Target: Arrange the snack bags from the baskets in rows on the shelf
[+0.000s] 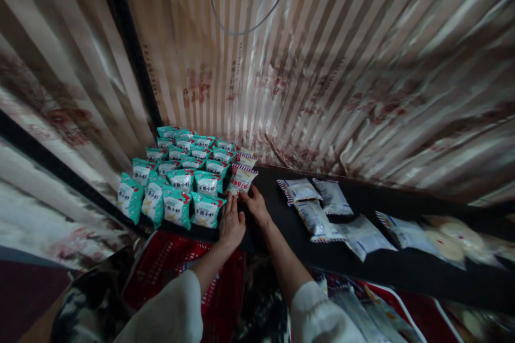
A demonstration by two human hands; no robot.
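A cream snack bag [242, 179] with a red-and-blue striped top edge leans upright on the black shelf [265, 182]. My right hand [257, 207] grips its lower right side, thumb on the front and fingers around the edge. Against its bottom edge rest the stretched fingers of my left hand [232, 223]. Another striped cream bag [246, 159] stands directly behind it. To the left, several teal-and-white snack bags [207, 210] stand in close rows, the nearest beside my left hand.
Several whitish bags [316, 218] lie flat on the shelf to the right, with round flat packs [454, 233] farther along. Below sit a red basket [161, 262] and another red container [436, 313] with packets. Striped fabric [273, 80] hangs behind; a dark post [129, 37] rises at left.
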